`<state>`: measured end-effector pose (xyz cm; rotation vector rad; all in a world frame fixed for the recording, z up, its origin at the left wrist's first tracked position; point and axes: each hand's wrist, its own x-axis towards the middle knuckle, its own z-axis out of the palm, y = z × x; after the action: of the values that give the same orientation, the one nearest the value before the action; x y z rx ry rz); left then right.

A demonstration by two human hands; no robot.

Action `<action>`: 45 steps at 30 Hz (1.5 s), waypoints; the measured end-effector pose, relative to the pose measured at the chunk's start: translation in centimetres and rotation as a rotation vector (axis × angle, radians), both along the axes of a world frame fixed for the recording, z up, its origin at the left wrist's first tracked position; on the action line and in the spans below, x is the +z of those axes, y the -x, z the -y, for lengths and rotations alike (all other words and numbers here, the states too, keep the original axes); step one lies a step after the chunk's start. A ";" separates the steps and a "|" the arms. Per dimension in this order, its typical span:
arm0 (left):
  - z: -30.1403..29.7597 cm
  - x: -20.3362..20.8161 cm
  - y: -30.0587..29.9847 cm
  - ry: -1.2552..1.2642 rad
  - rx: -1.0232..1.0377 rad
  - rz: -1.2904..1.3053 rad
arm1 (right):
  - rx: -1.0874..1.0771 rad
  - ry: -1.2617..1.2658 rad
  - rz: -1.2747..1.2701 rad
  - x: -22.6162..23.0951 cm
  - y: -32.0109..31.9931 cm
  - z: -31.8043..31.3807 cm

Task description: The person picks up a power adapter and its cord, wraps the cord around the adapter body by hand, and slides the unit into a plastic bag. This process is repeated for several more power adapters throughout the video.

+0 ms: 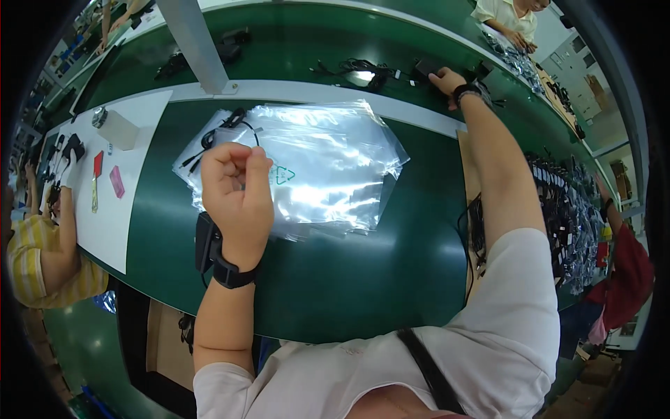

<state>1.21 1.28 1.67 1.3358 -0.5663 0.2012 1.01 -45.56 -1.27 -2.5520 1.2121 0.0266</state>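
My left hand [239,187] is closed in a pinch on a thin black cable [246,124]. The rest of that cable lies bunched behind my fingers, over a stack of clear plastic bags [328,160] on the green table. A green recycling mark shows on the top bag. My right arm reaches far across to the green belt beyond the table's pale edge. There my right hand [450,82] has its fingers on a black power adapter [423,69]. Just left of the adapter lies a tangle of black cables [370,72].
A grey metal post [195,45] rises at the table's far edge. On the white board at left are a white box [116,129], a red-and-yellow cutter [96,178] and a pink piece [116,181]. Many bagged cables [558,209] fill the right side. Co-workers sit around.
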 end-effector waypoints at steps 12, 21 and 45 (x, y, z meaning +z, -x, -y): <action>-0.2 0.7 1.0 0.052 -0.194 -0.149 | 0.636 -1.336 1.381 19.2 8.3 -11.2; 1.7 4.0 3.3 0.354 -1.016 -0.509 | 0.732 -1.456 0.690 11.3 9.7 -30.2; -1.8 6.1 -1.9 0.663 -0.259 -0.220 | 0.730 -1.289 0.521 8.4 9.0 -27.0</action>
<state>3.11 3.03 7.77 0.6235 -0.4270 0.0194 -8.02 -18.60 7.09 -1.5018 -0.0790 0.2091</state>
